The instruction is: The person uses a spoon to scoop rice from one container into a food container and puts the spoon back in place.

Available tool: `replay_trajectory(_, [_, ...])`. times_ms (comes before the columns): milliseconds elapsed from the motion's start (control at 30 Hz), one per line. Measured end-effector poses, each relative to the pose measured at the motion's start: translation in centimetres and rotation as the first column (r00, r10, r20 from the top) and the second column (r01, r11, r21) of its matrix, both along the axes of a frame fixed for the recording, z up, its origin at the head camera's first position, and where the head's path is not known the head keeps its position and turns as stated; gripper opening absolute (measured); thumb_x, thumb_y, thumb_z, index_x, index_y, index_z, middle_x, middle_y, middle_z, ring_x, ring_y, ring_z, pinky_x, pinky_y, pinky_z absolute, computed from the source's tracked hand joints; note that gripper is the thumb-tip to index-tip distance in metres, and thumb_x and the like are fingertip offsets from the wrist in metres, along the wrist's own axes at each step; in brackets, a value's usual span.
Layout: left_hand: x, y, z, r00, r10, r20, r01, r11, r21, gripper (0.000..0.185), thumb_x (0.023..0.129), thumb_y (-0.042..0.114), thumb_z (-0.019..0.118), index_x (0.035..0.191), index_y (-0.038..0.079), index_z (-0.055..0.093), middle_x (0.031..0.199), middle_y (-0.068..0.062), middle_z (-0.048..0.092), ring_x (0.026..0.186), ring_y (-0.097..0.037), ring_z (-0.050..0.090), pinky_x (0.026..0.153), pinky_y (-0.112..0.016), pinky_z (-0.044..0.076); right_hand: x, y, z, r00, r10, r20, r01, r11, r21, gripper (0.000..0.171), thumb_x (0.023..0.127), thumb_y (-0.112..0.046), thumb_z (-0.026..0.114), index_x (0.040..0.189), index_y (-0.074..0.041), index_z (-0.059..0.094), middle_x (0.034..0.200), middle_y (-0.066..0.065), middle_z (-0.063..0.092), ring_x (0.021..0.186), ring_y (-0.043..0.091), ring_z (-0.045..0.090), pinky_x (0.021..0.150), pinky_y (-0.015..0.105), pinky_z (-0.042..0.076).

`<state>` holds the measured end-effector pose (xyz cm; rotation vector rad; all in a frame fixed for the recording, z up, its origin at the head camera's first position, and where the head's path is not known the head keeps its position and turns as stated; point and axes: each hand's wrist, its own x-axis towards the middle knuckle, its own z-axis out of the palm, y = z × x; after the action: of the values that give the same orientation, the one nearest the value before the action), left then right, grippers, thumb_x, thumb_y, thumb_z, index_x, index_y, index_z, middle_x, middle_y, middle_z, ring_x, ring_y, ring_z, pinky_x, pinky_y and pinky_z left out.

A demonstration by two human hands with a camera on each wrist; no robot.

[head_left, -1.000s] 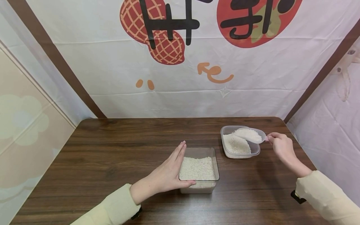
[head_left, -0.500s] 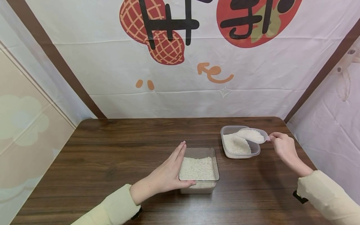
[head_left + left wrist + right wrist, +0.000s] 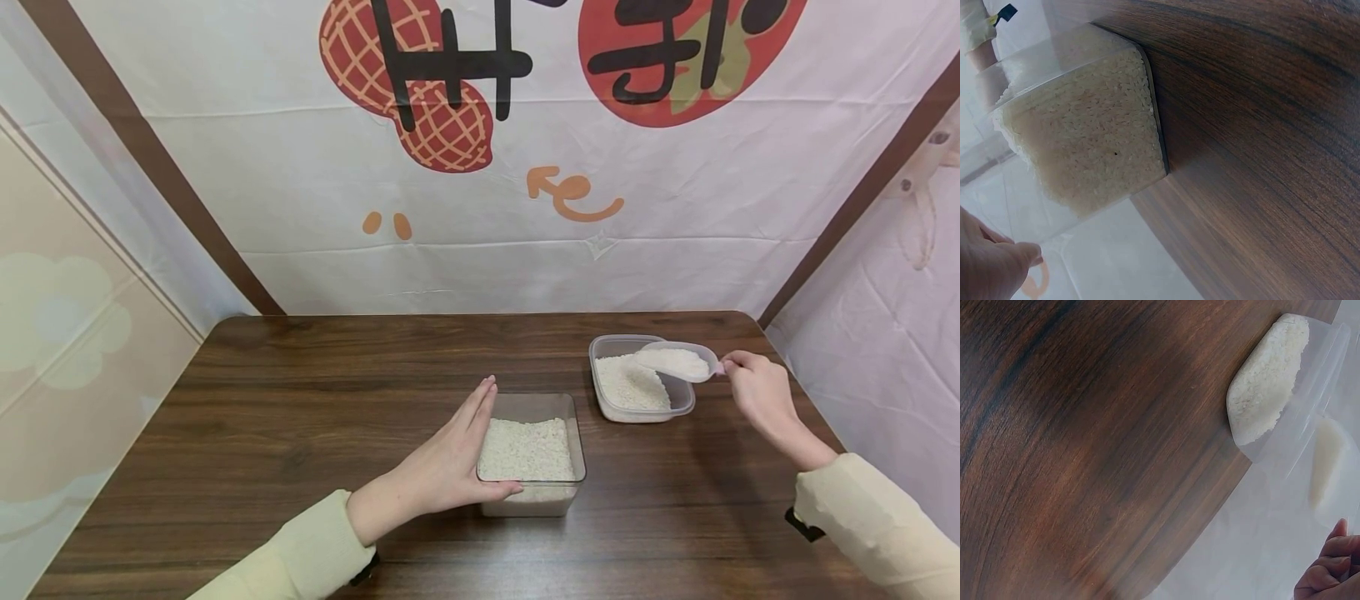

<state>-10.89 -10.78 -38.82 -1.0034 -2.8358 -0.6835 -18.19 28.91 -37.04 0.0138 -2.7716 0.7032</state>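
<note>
My left hand (image 3: 448, 468) rests against the left corner of a clear square container (image 3: 528, 406), fingers straight along its left side and thumb across the near rim. White rice (image 3: 1097, 125) fills much of that container. My right hand (image 3: 761, 402) pinches the short pinkish handle of a translucent scoop (image 3: 707, 367). Rice (image 3: 671, 361) lies heaped in the scoop, which hangs over a smaller clear plastic tub (image 3: 683, 400). That tub also holds rice (image 3: 630, 386), piled toward its left side. In the right wrist view the scoop (image 3: 1327, 472) hangs apart from the tub (image 3: 1316, 387).
Both containers stand on a dark wood-grain table (image 3: 300, 417), the tub farther back and to the right. Behind the table hangs a white printed cloth (image 3: 487, 275). Another pale cloth (image 3: 885, 333) hangs at the right side.
The loaded scoop and my right hand have shifted slightly to the right above the tub, and the scoop lies a bit more level. My left hand and the square container have stayed put.
</note>
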Motion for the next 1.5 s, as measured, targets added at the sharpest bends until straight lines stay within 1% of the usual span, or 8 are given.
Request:
replay_trajectory(233, [0.0,0.01,0.1,1.0,0.003,0.006,-0.003,1.0,-0.001,0.109,0.074,0.058,0.062,0.143,-0.007,0.008,0.152,-0.014,0.001,0.138,-0.02,0.008,0.107,-0.035,0.024,-0.12,0.25,0.09,0.999,0.006,-0.036,-0.006,1.0,0.017,0.03,0.089,-0.007,0.039,0.083,0.008,0.064,0.075,0.019,0.063,0.066,0.032,0.054,0.058,0.041,0.039])
replay_trajectory(533, [-0.02,0.05,0.14,1.0,0.002,0.004,-0.002,1.0,0.002,0.109,0.074,0.058,0.062,0.142,-0.008,0.009,0.152,-0.014,0.002,0.138,-0.021,0.008,0.107,-0.035,0.023,0.0,0.47,0.43,0.999,0.012,-0.052,-0.01,0.999,0.05,0.031,0.089,-0.007,0.037,0.082,0.008,0.063,0.065,0.013,0.058,0.061,0.028,0.05,0.055,0.038,0.037])
replay_trajectory(767, [-0.04,0.01,0.09,1.0,0.002,0.005,-0.002,1.0,0.002,0.109,0.074,0.058,0.062,0.143,-0.008,0.009,0.152,-0.014,0.002,0.138,-0.02,0.007,0.107,-0.035,0.024,-0.03,0.57,0.4,0.997,0.015,-0.074,-0.01,0.998,0.057,0.03,0.088,-0.006,0.038,0.082,0.009,0.063,0.071,0.018,0.062,0.065,0.036,0.055,0.059,0.048,0.039])
replay_trajectory(867, [-0.04,-0.02,0.07,1.0,0.002,0.005,-0.002,1.0,0.003,0.109,0.074,0.058,0.062,0.143,-0.008,0.009,0.152,-0.014,0.001,0.138,-0.02,0.007,0.107,-0.035,0.024,-0.02,0.6,0.4,0.997,0.011,-0.08,-0.006,0.998,0.066,0.03,0.088,-0.006,0.038,0.082,0.01,0.063,0.071,0.019,0.061,0.066,0.039,0.055,0.059,0.05,0.039])
replay_trajectory(1100, [-0.06,-0.01,0.03,1.0,-0.003,0.001,0.003,1.0,0.007,0.109,0.074,0.059,0.061,0.143,-0.008,0.008,0.152,-0.014,0.001,0.138,-0.021,0.007,0.107,-0.036,0.024,0.0,0.68,0.4,0.995,-0.001,-0.095,0.008,0.997,0.077,0.028,0.087,-0.005,0.039,0.081,0.009,0.062,0.067,0.018,0.06,0.064,0.039,0.055,0.057,0.049,0.038])
replay_trajectory(1500, [-0.07,-0.03,-0.07,1.0,0.0,0.005,0.0,1.0,0.01,0.109,0.074,0.058,0.062,0.143,-0.007,0.008,0.152,-0.013,0.002,0.138,-0.02,0.008,0.107,-0.035,0.025,-0.09,0.85,0.55,0.997,-0.007,-0.083,0.014,0.996,0.089,0.027,0.087,-0.005,0.039,0.081,0.007,0.062,0.066,0.016,0.06,0.062,0.036,0.053,0.057,0.047,0.038])
